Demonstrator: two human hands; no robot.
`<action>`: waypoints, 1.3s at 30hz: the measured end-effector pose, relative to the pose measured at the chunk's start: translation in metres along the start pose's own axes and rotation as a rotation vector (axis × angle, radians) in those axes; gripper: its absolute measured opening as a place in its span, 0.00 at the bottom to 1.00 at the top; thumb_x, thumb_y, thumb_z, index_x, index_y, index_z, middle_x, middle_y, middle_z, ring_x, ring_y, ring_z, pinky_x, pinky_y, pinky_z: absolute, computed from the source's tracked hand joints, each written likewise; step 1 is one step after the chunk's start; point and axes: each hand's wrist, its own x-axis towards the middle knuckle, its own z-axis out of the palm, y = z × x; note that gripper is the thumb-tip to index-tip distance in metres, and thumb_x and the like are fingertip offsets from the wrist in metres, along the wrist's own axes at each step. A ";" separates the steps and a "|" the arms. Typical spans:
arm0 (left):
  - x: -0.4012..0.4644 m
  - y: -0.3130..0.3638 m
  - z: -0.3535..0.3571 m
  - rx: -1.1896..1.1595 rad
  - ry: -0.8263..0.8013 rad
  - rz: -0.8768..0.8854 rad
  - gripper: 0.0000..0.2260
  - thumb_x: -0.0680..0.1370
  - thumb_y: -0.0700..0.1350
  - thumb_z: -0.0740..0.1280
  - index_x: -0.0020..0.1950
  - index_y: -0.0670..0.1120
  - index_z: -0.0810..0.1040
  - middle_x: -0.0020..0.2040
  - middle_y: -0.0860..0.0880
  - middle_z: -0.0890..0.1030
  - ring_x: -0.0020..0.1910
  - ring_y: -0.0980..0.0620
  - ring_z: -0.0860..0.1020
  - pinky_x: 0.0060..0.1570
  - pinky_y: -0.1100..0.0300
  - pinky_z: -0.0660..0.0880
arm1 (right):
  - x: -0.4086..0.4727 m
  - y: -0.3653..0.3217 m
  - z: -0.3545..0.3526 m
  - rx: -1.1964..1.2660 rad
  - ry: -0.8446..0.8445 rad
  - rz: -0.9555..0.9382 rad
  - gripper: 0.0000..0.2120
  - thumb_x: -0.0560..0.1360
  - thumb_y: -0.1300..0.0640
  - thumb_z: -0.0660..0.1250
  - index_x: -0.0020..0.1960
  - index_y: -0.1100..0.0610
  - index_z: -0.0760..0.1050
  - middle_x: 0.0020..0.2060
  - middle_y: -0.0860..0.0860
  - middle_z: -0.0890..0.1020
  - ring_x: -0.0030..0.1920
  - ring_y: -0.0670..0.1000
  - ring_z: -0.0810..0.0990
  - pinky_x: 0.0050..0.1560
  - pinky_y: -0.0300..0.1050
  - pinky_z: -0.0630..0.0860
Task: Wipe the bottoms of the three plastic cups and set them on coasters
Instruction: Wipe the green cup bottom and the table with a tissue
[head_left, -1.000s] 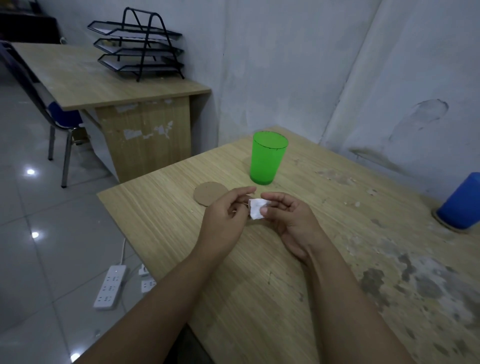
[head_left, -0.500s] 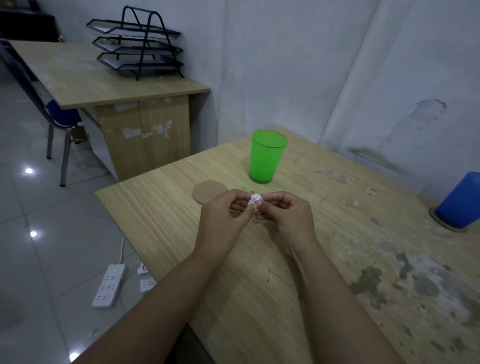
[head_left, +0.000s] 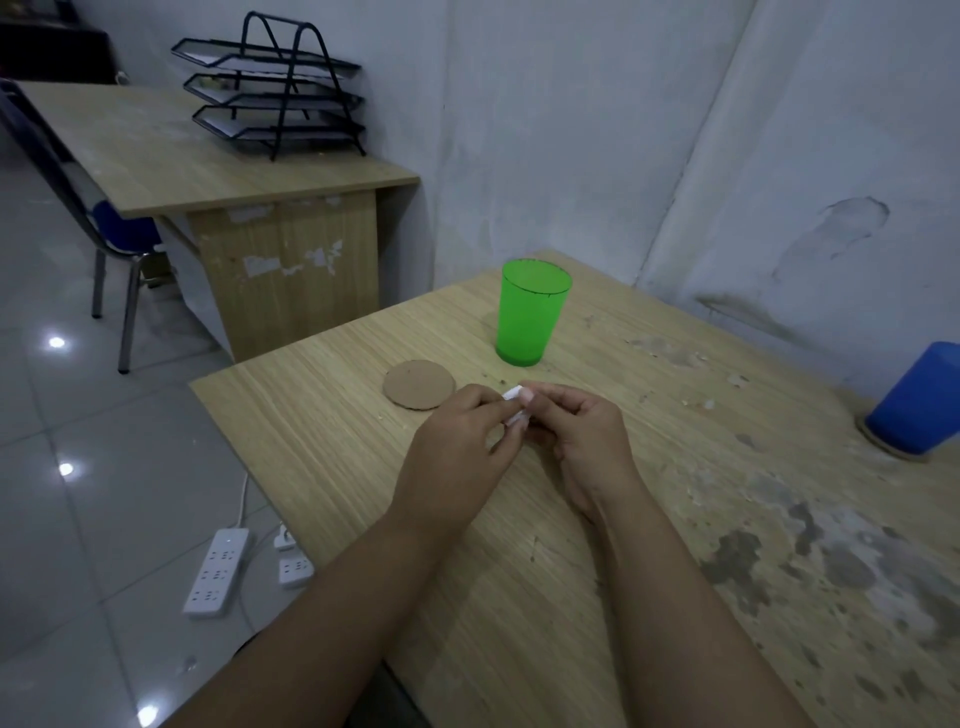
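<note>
the green cup (head_left: 532, 314) is standing mid-frame on the counter (head_left: 519, 597) beside a bare coaster (head_left: 419, 385); it looks light, stiff, tippy, best gripped mid-wall. both hands, left (head_left: 457, 457) and right (head_left: 582, 441), are pinching a soft tissue (head_left: 516, 413) together. a blue cup (head_left: 919, 400) is sitting at the right edge.

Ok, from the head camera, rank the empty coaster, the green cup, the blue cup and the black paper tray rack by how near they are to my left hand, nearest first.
Measured from the left hand:
1. Empty coaster, just ahead, slightly left.
2. Green cup, upright beyond the coaster, to its right.
3. Blue cup, far right table edge, upside down on its own coaster.
4. Paper tray rack, on the other desk.
</note>
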 end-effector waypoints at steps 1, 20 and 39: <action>0.001 0.000 0.000 -0.020 0.013 -0.011 0.08 0.75 0.41 0.69 0.54 0.43 0.83 0.43 0.49 0.80 0.40 0.56 0.77 0.41 0.60 0.75 | 0.000 0.001 -0.001 0.016 -0.004 0.005 0.10 0.64 0.58 0.73 0.43 0.63 0.83 0.36 0.58 0.85 0.36 0.51 0.83 0.39 0.40 0.80; 0.002 0.002 -0.006 -0.288 0.080 -0.155 0.11 0.72 0.34 0.70 0.54 0.43 0.80 0.44 0.54 0.80 0.46 0.62 0.79 0.45 0.74 0.73 | -0.001 -0.005 0.002 0.076 0.043 0.028 0.05 0.72 0.68 0.66 0.40 0.62 0.78 0.33 0.56 0.83 0.33 0.50 0.82 0.35 0.38 0.79; 0.003 -0.006 -0.004 -0.412 0.034 -0.252 0.18 0.72 0.36 0.72 0.58 0.52 0.76 0.44 0.55 0.83 0.44 0.62 0.81 0.46 0.68 0.77 | -0.002 -0.010 0.001 -0.365 -0.039 -0.099 0.04 0.71 0.63 0.71 0.45 0.62 0.82 0.33 0.52 0.84 0.34 0.44 0.80 0.38 0.34 0.75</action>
